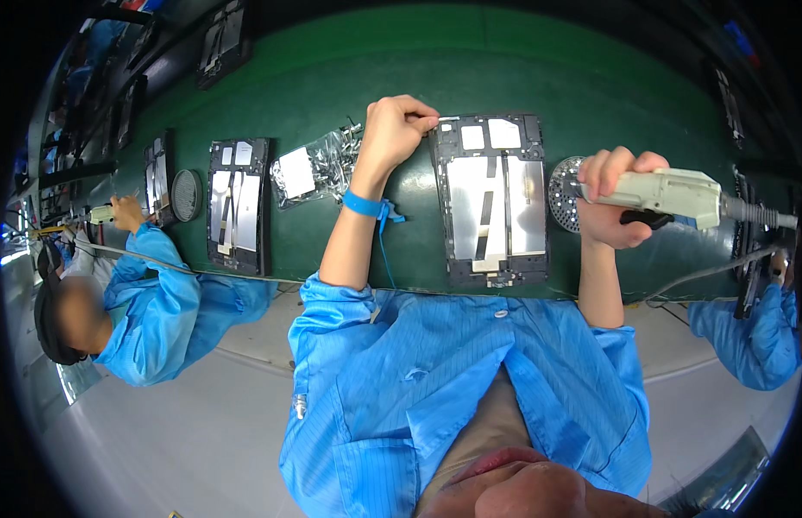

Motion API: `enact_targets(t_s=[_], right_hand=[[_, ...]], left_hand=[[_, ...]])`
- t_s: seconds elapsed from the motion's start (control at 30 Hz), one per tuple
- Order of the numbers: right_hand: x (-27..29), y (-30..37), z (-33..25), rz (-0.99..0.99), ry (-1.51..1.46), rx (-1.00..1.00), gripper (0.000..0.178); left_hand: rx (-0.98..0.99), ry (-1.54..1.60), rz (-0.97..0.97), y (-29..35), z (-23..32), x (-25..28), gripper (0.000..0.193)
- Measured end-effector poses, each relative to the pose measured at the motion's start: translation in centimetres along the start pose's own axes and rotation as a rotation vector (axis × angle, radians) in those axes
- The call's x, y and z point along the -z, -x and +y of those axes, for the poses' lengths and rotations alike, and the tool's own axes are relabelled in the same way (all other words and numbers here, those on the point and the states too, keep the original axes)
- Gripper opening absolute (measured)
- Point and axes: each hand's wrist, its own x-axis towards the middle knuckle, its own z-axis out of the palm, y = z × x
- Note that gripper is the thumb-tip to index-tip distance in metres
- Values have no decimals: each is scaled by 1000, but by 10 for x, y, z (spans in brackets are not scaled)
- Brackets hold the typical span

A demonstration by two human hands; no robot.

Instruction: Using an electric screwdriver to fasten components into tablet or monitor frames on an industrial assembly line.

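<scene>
In front of me lies an opened tablet-like device point(523, 203), with a black frame and silvery plates inside. My left hand point(390, 129), a blue wrist strap point(363, 205) on its wrist, is at the device's far left corner. Its fingertips are pinched together; beside them is a small light strip point(449, 119), and whether they grip it is unclear. My right hand point(610, 198) is wrapped round a pale electric screwdriver point(673, 192) with a black lever. The screwdriver lies sideways over a round dish point(563, 216) of small screws, and its tip is hard to make out.
Left of my left arm is a clear bag point(336, 160) of small metal parts with a white label. Beyond it stands a second opened device point(237, 207). A co-worker point(159, 293) sits at the left and another person's blue sleeve point(746, 341) shows at the right. A cable point(707, 269) crosses the table edge.
</scene>
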Motion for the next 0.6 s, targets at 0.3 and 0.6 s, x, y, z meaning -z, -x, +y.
enact_targets(t_s=[0.3, 0.6], right_hand=[[-79, -27, 82, -170, -115, -137, 67], [-86, -20, 123, -189, -65, -186, 63]], left_hand=[[30, 341, -79, 8, -26, 0, 12], [-45, 309, -89, 8, -19, 10, 7]])
